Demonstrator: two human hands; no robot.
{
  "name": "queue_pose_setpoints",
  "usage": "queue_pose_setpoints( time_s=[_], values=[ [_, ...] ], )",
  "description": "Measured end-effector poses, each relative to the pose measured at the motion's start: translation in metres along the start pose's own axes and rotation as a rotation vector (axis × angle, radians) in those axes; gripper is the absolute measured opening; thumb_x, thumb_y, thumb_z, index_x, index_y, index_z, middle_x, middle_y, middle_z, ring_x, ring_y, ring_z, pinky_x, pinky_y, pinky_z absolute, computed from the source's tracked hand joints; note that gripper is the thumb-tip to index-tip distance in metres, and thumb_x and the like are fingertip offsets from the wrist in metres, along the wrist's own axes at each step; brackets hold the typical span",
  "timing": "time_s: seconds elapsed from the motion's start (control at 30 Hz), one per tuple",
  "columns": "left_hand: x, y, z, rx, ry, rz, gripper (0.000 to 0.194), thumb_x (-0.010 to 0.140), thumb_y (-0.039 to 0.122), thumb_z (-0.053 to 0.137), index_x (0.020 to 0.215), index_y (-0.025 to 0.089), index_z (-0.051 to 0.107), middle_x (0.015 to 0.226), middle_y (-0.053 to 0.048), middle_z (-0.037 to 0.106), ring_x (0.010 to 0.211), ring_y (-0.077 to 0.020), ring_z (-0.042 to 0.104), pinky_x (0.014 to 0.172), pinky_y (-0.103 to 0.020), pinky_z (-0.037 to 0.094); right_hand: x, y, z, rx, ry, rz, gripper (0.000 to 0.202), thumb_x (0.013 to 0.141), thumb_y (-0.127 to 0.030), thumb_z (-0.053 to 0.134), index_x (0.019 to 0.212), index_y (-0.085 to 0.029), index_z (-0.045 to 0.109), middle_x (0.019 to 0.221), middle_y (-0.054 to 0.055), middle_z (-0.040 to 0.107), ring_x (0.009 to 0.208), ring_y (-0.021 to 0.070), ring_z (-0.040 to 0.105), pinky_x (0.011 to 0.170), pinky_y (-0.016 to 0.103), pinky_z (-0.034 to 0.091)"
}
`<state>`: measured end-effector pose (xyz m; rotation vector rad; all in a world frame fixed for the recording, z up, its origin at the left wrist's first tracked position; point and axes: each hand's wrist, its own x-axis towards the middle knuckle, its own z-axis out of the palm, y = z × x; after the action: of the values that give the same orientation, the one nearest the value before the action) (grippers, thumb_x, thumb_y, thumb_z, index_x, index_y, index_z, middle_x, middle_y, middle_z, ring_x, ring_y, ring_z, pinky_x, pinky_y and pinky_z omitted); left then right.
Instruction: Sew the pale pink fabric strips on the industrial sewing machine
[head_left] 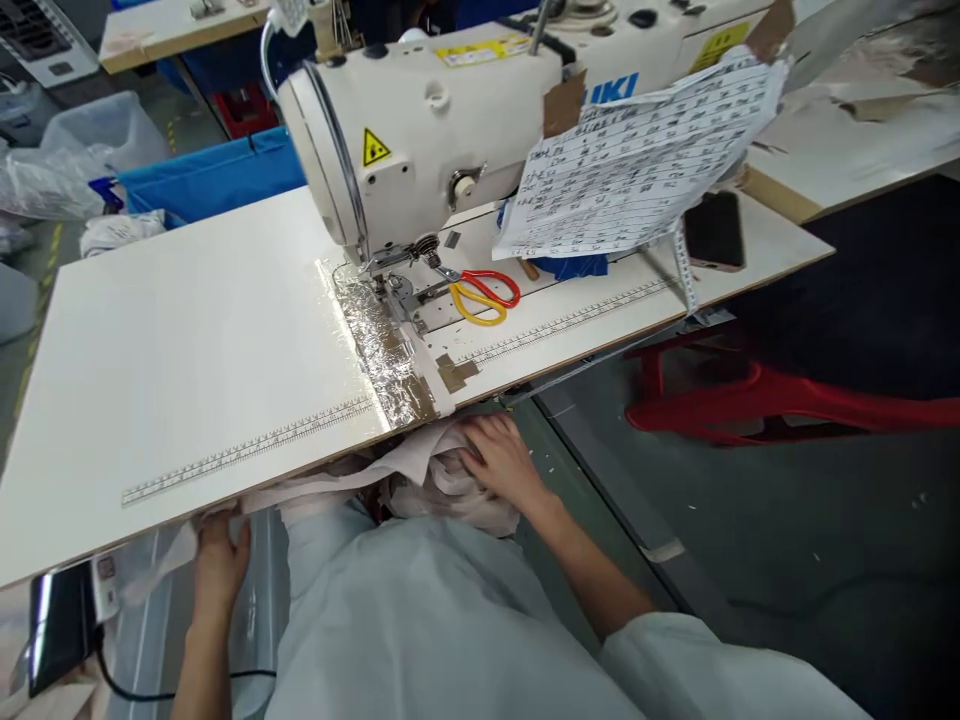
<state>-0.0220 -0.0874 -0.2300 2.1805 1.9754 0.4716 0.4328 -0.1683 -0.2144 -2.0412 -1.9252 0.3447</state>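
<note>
Pale pinkish fabric (457, 490) lies bunched on the lap, below the front edge of the sewing table (187, 320). My right hand (499, 455) rests on the bunch with its fingers bent over the cloth. A strip of the same fabric runs left along the table edge to my left hand (221, 550), whose fingertips are partly hidden under the edge. The thumb of that hand stands apart, and what its fingers hold cannot be made out. Above, the white sewing machine (420, 130) stands with scissors (484, 297) with red and yellow handles beside its needle area.
A handwritten sheet (630, 160) hangs on the machine, with a phone (714, 232) right of it. Measuring tapes (247, 452) line the table's front. A clear plastic bin (262, 580) is at the lower left, a red stool (750, 400) at the right.
</note>
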Motion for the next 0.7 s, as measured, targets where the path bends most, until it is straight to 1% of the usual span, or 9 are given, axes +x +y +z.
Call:
queue_pose_setpoints(
  time_s=[0.07, 0.13, 0.23, 0.3, 0.37, 0.47, 0.53, 0.6, 0.7],
  values=[
    [-0.004, 0.005, 0.010, -0.029, -0.141, -0.027, 0.034, 0.072, 0.035, 0.046, 0.092, 0.013, 0.063, 0.091, -0.015, 0.066, 0.091, -0.0313, 0.063, 0.079, -0.043, 0.053, -0.005, 0.001, 0.016, -0.018, -0.072, 0.115, 0.024, 0.083, -0.023, 0.057, 0.104, -0.013, 0.065, 0.100, 0.015, 0.065, 0.095, 0.0294, 0.058, 0.088, 0.044, 0.041],
    [-0.007, 0.025, 0.013, -0.080, -0.122, -0.037, 0.039, 0.077, 0.035, 0.044, 0.102, 0.010, 0.063, 0.102, -0.017, 0.066, 0.098, -0.0306, 0.063, 0.083, -0.043, 0.053, -0.009, 0.005, 0.026, -0.015, -0.085, 0.193, 0.016, 0.082, -0.022, 0.057, 0.091, -0.012, 0.065, 0.086, 0.016, 0.066, 0.084, 0.0302, 0.060, 0.077, 0.042, 0.042],
    [-0.009, 0.082, 0.009, -0.306, -0.082, 0.003, 0.039, 0.085, 0.038, 0.045, 0.108, 0.012, 0.063, 0.110, -0.015, 0.066, 0.101, -0.0273, 0.062, 0.082, -0.041, 0.054, -0.011, 0.010, 0.029, 0.050, -0.091, 0.222, 0.013, 0.084, -0.022, 0.053, 0.080, -0.016, 0.063, 0.081, 0.011, 0.068, 0.082, 0.0273, 0.062, 0.076, 0.038, 0.041],
    [-0.008, 0.129, 0.007, -0.551, -0.223, 0.013, 0.036, 0.087, 0.041, 0.048, 0.104, 0.014, 0.065, 0.103, -0.013, 0.069, 0.096, -0.0240, 0.064, 0.084, -0.039, 0.054, -0.010, 0.010, 0.022, 0.113, -0.059, 0.223, 0.016, 0.087, -0.024, 0.049, 0.079, -0.018, 0.062, 0.083, 0.008, 0.068, 0.082, 0.0248, 0.063, 0.074, 0.035, 0.042],
    [-0.007, 0.176, 0.007, -0.848, -0.571, -0.029, 0.038, 0.088, 0.045, 0.048, 0.101, 0.015, 0.068, 0.094, -0.010, 0.072, 0.085, -0.0211, 0.067, 0.081, -0.037, 0.056, -0.009, 0.004, 0.007, 0.183, -0.018, 0.229, 0.021, 0.090, -0.028, 0.045, 0.080, -0.018, 0.061, 0.078, 0.005, 0.067, 0.074, 0.0210, 0.063, 0.066, 0.030, 0.044],
    [-0.003, 0.238, 0.013, -1.183, -1.099, -0.131, 0.043, 0.085, 0.055, 0.053, 0.094, 0.017, 0.072, 0.098, -0.010, 0.072, 0.094, -0.0225, 0.067, 0.087, -0.038, 0.054, -0.012, -0.018, -0.028, 0.306, 0.034, 0.199, 0.027, 0.094, -0.035, 0.041, 0.082, -0.019, 0.060, 0.069, 0.001, 0.062, 0.062, 0.0162, 0.059, 0.056, 0.025, 0.045],
    [0.001, 0.269, 0.014, -1.373, -1.154, -0.262, 0.043, 0.079, 0.057, 0.062, 0.089, 0.016, 0.070, 0.098, -0.011, 0.071, 0.094, -0.0216, 0.066, 0.087, -0.035, 0.053, -0.017, -0.038, -0.055, 0.408, 0.054, 0.086, 0.026, 0.096, -0.035, 0.045, 0.081, -0.020, 0.060, 0.069, 0.001, 0.062, 0.063, 0.0154, 0.058, 0.057, 0.024, 0.046],
    [0.007, 0.289, 0.008, -1.523, -1.060, -0.382, 0.043, 0.073, 0.057, 0.068, 0.080, 0.014, 0.064, 0.084, -0.008, 0.069, 0.079, -0.0171, 0.065, 0.076, -0.029, 0.054, -0.021, -0.055, -0.079, 0.446, 0.135, -0.073, 0.020, 0.095, -0.029, 0.051, 0.080, -0.021, 0.062, 0.075, 0.002, 0.063, 0.068, 0.0163, 0.059, 0.062, 0.027, 0.046],
    [0.021, 0.299, -0.012, -1.459, -1.194, -0.253, 0.049, 0.074, 0.062, 0.065, 0.069, 0.016, 0.051, 0.054, 0.002, 0.055, 0.048, -0.0091, 0.051, 0.050, -0.020, 0.043, -0.017, -0.071, -0.098, 0.441, 0.332, -0.174, 0.013, 0.094, -0.020, 0.052, 0.090, -0.022, 0.064, 0.089, 0.006, 0.065, 0.083, 0.0202, 0.059, 0.075, 0.034, 0.048]
  ],
)
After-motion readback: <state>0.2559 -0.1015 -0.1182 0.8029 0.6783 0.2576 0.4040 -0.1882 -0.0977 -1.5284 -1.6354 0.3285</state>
